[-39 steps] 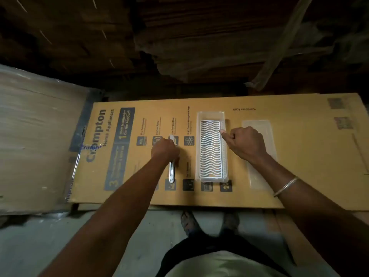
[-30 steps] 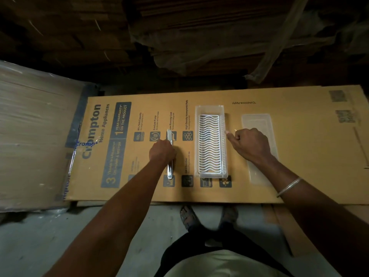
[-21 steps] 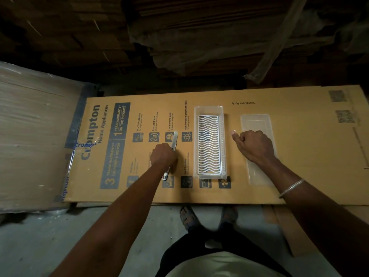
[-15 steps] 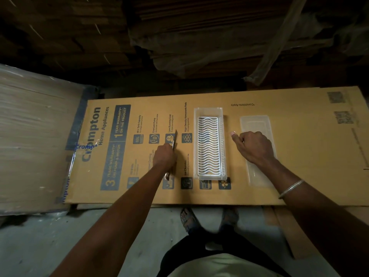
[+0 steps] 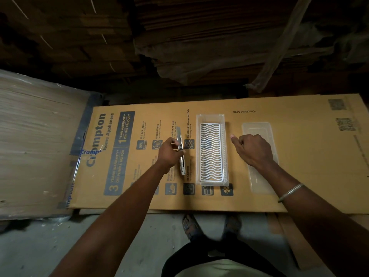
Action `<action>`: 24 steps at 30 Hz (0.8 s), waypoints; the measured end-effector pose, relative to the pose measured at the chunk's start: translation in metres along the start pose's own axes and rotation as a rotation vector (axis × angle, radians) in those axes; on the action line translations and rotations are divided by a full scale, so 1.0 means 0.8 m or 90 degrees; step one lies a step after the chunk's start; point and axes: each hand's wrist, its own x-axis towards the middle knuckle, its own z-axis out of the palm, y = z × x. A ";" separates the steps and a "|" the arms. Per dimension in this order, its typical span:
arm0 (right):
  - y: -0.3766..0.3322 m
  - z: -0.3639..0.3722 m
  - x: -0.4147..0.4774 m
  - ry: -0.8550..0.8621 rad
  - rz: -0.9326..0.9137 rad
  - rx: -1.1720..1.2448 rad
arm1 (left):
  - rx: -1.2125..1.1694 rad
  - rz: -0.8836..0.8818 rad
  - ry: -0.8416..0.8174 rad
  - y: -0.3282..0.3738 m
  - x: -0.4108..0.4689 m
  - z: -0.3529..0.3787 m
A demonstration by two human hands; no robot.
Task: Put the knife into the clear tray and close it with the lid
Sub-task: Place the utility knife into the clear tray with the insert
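Note:
My left hand [image 5: 169, 154] grips a metal knife [image 5: 182, 164] by its middle, holding it lengthwise just left of the clear tray [image 5: 226, 148]. The tray lies on the flat cardboard sheet [image 5: 299, 156] and has a white wavy grid insert [image 5: 210, 152] on its floor. To the right of the tray lies the clear lid [image 5: 257, 127], flat on the cardboard. My right hand [image 5: 252, 150] rests as a loose fist over the lid's middle, thumb toward the tray, holding nothing.
A plastic-wrapped stack of boards [image 5: 36, 140] sits at the left, higher than the cardboard. Dark stacked cardboard [image 5: 199, 37] rises behind. My feet [image 5: 191, 226] stand on the concrete floor below the sheet's front edge.
My left hand has picked the knife up off the cardboard and carried it a little toward the tray. My right hand has drawn back from the tray's right rim to above the lid.

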 end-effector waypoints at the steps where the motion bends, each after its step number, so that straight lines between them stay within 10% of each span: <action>1: -0.001 -0.001 0.000 0.004 -0.002 -0.001 | -0.008 0.008 -0.011 0.002 0.000 0.000; 24: -0.008 -0.011 0.016 0.037 -0.025 0.002 | -0.083 0.051 -0.130 0.051 -0.013 -0.013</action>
